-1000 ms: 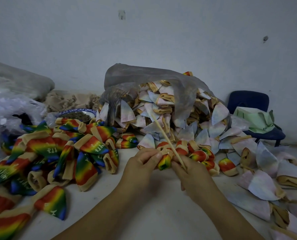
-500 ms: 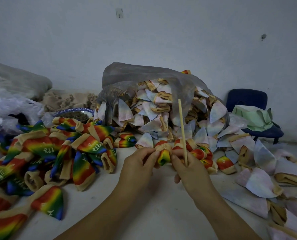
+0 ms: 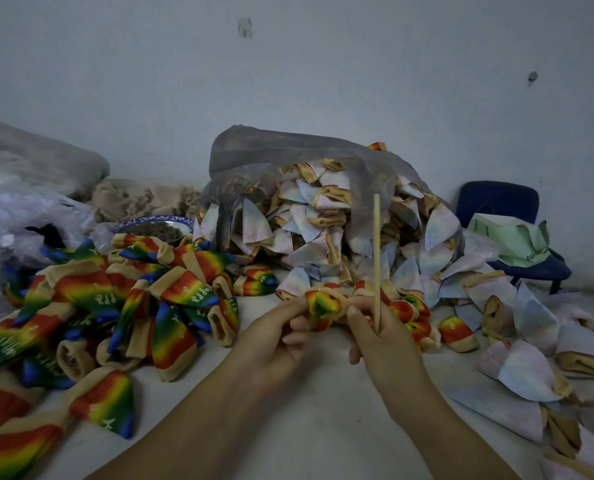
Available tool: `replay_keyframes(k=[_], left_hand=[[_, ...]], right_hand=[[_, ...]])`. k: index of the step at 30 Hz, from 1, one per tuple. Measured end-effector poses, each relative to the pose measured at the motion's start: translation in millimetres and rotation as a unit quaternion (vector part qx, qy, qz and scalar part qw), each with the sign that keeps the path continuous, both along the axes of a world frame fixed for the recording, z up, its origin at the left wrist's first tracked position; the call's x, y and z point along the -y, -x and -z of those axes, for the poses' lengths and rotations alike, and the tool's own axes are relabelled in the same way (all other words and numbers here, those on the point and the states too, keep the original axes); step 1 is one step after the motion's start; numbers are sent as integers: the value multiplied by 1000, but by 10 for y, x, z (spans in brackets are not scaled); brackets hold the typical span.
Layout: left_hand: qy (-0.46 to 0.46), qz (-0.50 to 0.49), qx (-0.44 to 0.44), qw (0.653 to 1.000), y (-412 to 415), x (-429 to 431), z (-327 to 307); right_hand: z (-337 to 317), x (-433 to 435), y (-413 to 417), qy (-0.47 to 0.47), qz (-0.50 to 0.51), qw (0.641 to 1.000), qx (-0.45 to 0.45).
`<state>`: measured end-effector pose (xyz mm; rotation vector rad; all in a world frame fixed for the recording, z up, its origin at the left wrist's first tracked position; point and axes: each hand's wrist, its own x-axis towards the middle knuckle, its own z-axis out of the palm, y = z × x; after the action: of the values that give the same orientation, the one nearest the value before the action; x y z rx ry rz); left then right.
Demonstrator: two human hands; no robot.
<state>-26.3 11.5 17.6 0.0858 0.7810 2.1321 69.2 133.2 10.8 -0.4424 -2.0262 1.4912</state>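
Rainbow fabric piece [image 3: 323, 305]: small sewn pocket with tan cuff, held just above the table [image 3: 288, 427] at centre, pinched between both hands. Judged light, soft and limp; no stiffness of its own, likely to bunch. Best taken at the tan rim, one edge per hand.

Plastic bag [image 3: 288, 154]: grey, slumped behind, spilling pale pieces [image 3: 309, 233] to the right.

Rainbow pile [image 3: 115, 306]: same print, heaped at left, apart from the hands.

Left hand [image 3: 274, 341]: thumb and forefinger closed on the piece's left edge, other fingers curled.

Right hand [image 3: 385, 341]: thumb against the piece's right edge, fingers wrapped round the stick.

Wooden stick [image 3: 377, 258]: thin, stiff, upright, lower end in the right hand.
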Motion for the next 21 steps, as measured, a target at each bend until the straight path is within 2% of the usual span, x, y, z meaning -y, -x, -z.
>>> replay_keyframes(k=[2,4,8,10,12,16,21], left_hand=[[-54,76,7,996,0,35,0],[-69,119,-32,990,-6,64,2],[-58,81,-50,994,-11,58,-5],[-62,62,-36,995,-18,40,4],[-44,48,-59,996,-32,18,21],[40,18,-188,981,-87,-7,33],[87,-1,-204,975,-96,-25,90]], right_hand=[[-18,25,1,82,-14,996,-19],[-35,69,6,170,-39,984,-33],[-77,83,-7,335,-96,936,-45],[-88,60,-31,375,-136,916,-49],[-79,50,-45,347,-160,923,-38],[-63,69,-46,278,-145,949,-21],[-41,67,-37,230,-100,968,-13]])
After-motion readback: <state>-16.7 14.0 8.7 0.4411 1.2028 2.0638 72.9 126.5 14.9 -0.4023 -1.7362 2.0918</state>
